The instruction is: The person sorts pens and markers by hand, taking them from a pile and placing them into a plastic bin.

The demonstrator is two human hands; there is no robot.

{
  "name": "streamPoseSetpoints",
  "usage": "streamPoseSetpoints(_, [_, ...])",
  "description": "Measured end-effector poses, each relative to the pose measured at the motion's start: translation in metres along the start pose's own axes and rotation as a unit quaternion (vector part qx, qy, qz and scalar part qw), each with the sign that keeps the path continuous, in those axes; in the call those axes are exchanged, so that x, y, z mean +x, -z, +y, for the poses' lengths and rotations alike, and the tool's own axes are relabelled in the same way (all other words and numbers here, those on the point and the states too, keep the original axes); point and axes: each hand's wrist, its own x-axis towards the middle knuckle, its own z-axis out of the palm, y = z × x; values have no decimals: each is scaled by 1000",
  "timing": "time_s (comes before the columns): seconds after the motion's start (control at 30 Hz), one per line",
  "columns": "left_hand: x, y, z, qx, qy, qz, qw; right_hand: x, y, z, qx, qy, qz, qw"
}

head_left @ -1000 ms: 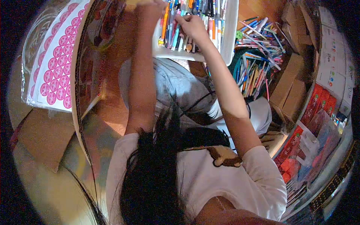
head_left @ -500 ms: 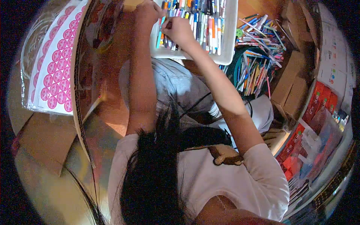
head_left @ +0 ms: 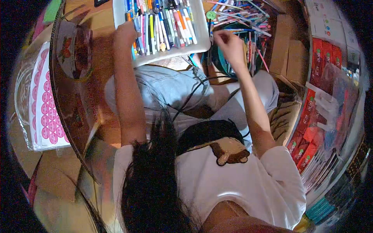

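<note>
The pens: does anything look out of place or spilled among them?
Yes: the loose pens beside the white tray lie crisscrossed in a heap, which looks messy against the mostly aligned pens inside. Whether they spilled, I cannot tell.

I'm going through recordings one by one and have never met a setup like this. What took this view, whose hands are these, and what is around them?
There is no machine here, only a person's two bare hands. One camera, worn on the head, looks forward and down, so the lap and arms show below the hands.

Ahead is a white tray with pens lined up in rows. The left hand is at the tray's left side, by the pens. The right hand is to the right of the tray, near a heap of loose pens. I cannot tell whether either holds anything. At far left lies a sheet of round pink labels.
</note>
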Motion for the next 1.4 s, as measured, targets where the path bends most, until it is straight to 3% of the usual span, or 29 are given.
streamPoseSetpoints(0.13, [-6,15,17,-38,86,34,995,-7,21,59,-198,-89,-8,976])
streamPoseSetpoints(0.23, [-1,20,20,-79,83,19,993,-10,-2,91,-309,-22,-28,950])
streamPoseSetpoints(0.27, [-1,21,21,-127,69,7,989,-11,-11,101,-298,2,14,955])
streamPoseSetpoints(0.33, [-3,20,22,-222,42,-16,974,-6,-14,100,-251,-66,-1,966])
streamPoseSetpoints(0.47, [4,10,16,-192,23,73,978,-6,3,83,-162,-107,-28,981])
streamPoseSetpoints(0.53, [2,9,15,-206,20,70,976,-4,7,91,-67,-127,-39,989])
streamPoseSetpoints(0.67, [2,9,16,-189,-37,99,976,-1,32,62,-45,-173,-82,980])
streamPoseSetpoints(0.77, [1,10,33,-236,-78,60,967,2,35,58,131,-139,-27,981])
streamPoseSetpoints(0.8, [-3,15,44,-281,-95,5,955,6,40,56,67,-120,-19,990])
streamPoseSetpoints(0.83, [4,-4,45,-293,-169,48,940,8,47,32,83,-121,-4,989])
streamPoseSetpoints(0.87, [13,-11,55,-214,-201,45,955,13,47,25,100,-99,11,990])
streamPoseSetpoints(0.93, [1,-3,87,-313,-259,-57,912,26,49,13,115,-75,19,990])
streamPoseSetpoints(0.97, [-8,2,100,-344,-295,-60,890,29,45,-7,188,-61,39,979])
streamPoseSetpoints(1.0, [-11,-3,110,-407,-291,-92,861,34,39,-24,228,-53,48,971])
streamPoseSetpoints(1.03, [-14,-3,118,-380,-322,-49,866,38,34,-39,267,-48,56,961])
streamPoseSetpoints(1.1, [-23,6,128,-427,-311,-103,843,48,22,-56,302,-52,43,951])
streamPoseSetpoints(1.2, [-25,17,124,-424,-294,-64,854,68,-2,-70,341,-67,58,936])
streamPoseSetpoints(1.3, [-14,22,99,-403,-213,148,878,90,-26,-71,333,-54,53,940])
streamPoseSetpoints(1.33, [-13,33,91,-406,-116,185,887,94,-34,-79,408,-56,53,910])
streamPoseSetpoints(1.37, [-2,35,76,-367,-68,236,897,97,-41,-81,420,-46,46,905])
streamPoseSetpoints(1.4, [-1,44,67,-307,-69,343,885,99,-48,-84,412,-48,34,909])
